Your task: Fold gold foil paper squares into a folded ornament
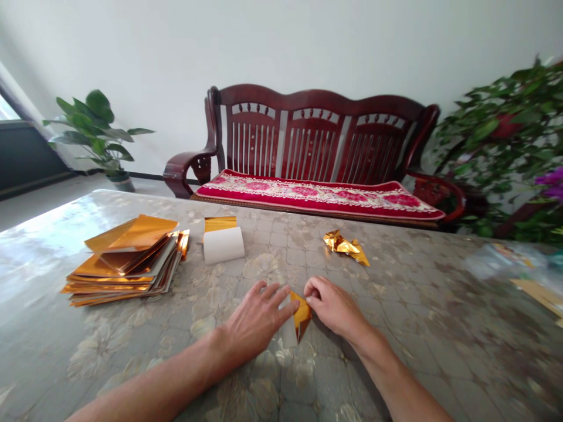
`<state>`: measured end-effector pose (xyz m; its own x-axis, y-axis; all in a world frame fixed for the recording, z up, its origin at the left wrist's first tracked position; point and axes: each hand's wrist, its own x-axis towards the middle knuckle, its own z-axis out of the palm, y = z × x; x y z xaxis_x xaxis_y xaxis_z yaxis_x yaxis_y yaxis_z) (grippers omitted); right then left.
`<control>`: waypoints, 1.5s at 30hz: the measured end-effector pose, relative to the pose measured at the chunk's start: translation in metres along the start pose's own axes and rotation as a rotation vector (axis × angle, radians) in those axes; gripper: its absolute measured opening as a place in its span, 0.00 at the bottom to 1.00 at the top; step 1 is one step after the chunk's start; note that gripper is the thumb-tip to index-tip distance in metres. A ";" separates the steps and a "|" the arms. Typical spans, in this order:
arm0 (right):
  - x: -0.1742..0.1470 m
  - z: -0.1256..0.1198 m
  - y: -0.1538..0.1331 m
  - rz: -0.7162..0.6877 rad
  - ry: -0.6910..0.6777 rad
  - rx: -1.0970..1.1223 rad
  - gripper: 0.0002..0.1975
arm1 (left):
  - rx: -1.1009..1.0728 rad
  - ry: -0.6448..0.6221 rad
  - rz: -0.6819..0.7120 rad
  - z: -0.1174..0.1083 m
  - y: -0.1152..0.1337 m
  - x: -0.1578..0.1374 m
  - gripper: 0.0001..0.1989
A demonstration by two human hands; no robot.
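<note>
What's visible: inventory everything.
patterned tabletop: one, grey, foreground
stacked foil sheets: many, gold, left
curled paper: one, white and gold, left
crumpled foil: one, gold, centre right
pointed foil fold: one, gold, centre
plastic: uncounted, clear, right
flat strip: one, tan, right
wooden bench: one, dark red, back
floral seat cover: one, red, on bench
potted plant: one, green, back left
foliage: uncounted, green, right
flowers: uncounted, purple, right
wall: one, white, back
left hand, right hand: two, bare, beside fold

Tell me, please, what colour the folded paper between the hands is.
The folded paper is shiny gold, clearest in the head view.
</note>
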<state>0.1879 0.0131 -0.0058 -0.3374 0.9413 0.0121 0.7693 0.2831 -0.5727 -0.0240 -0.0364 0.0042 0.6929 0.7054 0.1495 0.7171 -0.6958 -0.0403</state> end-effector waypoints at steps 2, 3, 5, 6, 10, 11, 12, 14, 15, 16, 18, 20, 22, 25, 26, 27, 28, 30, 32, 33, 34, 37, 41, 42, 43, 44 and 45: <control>0.000 -0.005 0.007 0.017 -0.038 0.147 0.08 | -0.001 0.002 -0.024 0.001 0.003 0.001 0.22; -0.001 -0.008 0.011 0.024 -0.092 0.244 0.09 | -0.002 0.000 -0.042 0.002 0.004 0.001 0.21; -0.004 -0.014 0.016 0.023 -0.249 0.392 0.07 | -0.002 -0.013 -0.090 0.005 0.007 0.002 0.20; -0.007 -0.017 0.017 0.012 -0.312 0.424 0.06 | -0.004 -0.020 -0.117 0.006 0.008 0.002 0.19; -0.014 -0.023 0.008 -0.036 -0.397 0.325 0.12 | -0.036 0.003 -0.190 0.010 0.008 0.001 0.19; -0.016 -0.024 0.004 -0.070 -0.369 0.265 0.13 | -0.052 0.008 -0.190 0.010 0.007 0.000 0.19; -0.017 -0.024 -0.001 -0.107 -0.340 0.200 0.14 | -0.070 0.006 -0.183 0.009 0.006 0.000 0.19; -0.019 -0.025 -0.010 -0.167 -0.313 0.095 0.16 | -0.105 -0.012 -0.157 0.006 0.003 -0.001 0.18; -0.020 -0.025 -0.014 -0.185 -0.303 0.055 0.18 | -0.118 -0.021 -0.142 0.004 0.001 -0.002 0.17; -0.022 -0.025 -0.017 -0.201 -0.292 0.018 0.19 | -0.127 -0.028 -0.126 0.001 -0.001 -0.002 0.17; -0.024 -0.024 -0.022 -0.226 -0.258 -0.056 0.19 | -0.139 -0.036 -0.094 -0.003 -0.006 -0.003 0.15; -0.027 -0.021 -0.025 -0.251 -0.215 -0.129 0.14 | -0.148 -0.043 -0.051 -0.006 -0.011 -0.002 0.13; -0.030 -0.017 -0.027 -0.272 -0.179 -0.192 0.14 | -0.159 -0.050 -0.010 -0.009 -0.016 -0.002 0.13; -0.033 -0.009 -0.031 -0.279 -0.136 -0.276 0.20 | -0.172 -0.058 0.022 -0.010 -0.020 -0.001 0.12; -0.034 -0.007 -0.031 -0.273 -0.123 -0.300 0.21 | -0.177 -0.061 0.023 -0.011 -0.020 -0.001 0.12; -0.034 -0.005 -0.032 -0.266 -0.112 -0.321 0.22 | -0.182 -0.064 0.022 -0.011 -0.020 -0.001 0.13; -0.034 -0.004 -0.033 -0.260 -0.105 -0.335 0.23 | -0.188 -0.067 0.018 -0.011 -0.020 -0.001 0.13; -0.034 -0.002 -0.034 -0.244 -0.097 -0.345 0.22 | -0.192 -0.069 0.007 -0.010 -0.019 0.000 0.13; -0.034 -0.003 -0.036 -0.230 -0.096 -0.335 0.19 | -0.190 -0.063 -0.010 -0.008 -0.018 0.002 0.11; -0.034 -0.003 -0.036 -0.223 -0.095 -0.327 0.18 | -0.193 -0.053 -0.020 -0.007 -0.018 0.002 0.10; -0.033 -0.004 -0.037 -0.219 -0.095 -0.319 0.18 | -0.201 -0.039 -0.032 -0.005 -0.018 0.003 0.10; -0.032 -0.007 -0.036 -0.221 -0.088 -0.299 0.19 | -0.257 0.024 -0.056 0.002 -0.018 0.005 0.11; -0.029 -0.010 -0.031 -0.202 -0.079 -0.278 0.17 | -0.344 0.104 -0.081 0.011 -0.019 0.007 0.13; -0.028 -0.011 -0.029 -0.188 -0.078 -0.279 0.15 | -0.368 0.121 -0.093 0.013 -0.020 0.008 0.14; -0.027 -0.012 -0.028 -0.174 -0.076 -0.282 0.14 | -0.392 0.137 -0.108 0.015 -0.021 0.009 0.14; -0.025 -0.013 -0.027 -0.161 -0.071 -0.285 0.14 | -0.416 0.151 -0.124 0.016 -0.021 0.010 0.13; -0.024 -0.013 -0.025 -0.147 -0.064 -0.288 0.13 | -0.441 0.162 -0.144 0.018 -0.022 0.012 0.13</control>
<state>0.1837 -0.0144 0.0192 -0.4830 0.8754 0.0204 0.8285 0.4644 -0.3131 -0.0305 -0.0104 -0.0106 0.5430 0.7930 0.2760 0.6800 -0.6082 0.4095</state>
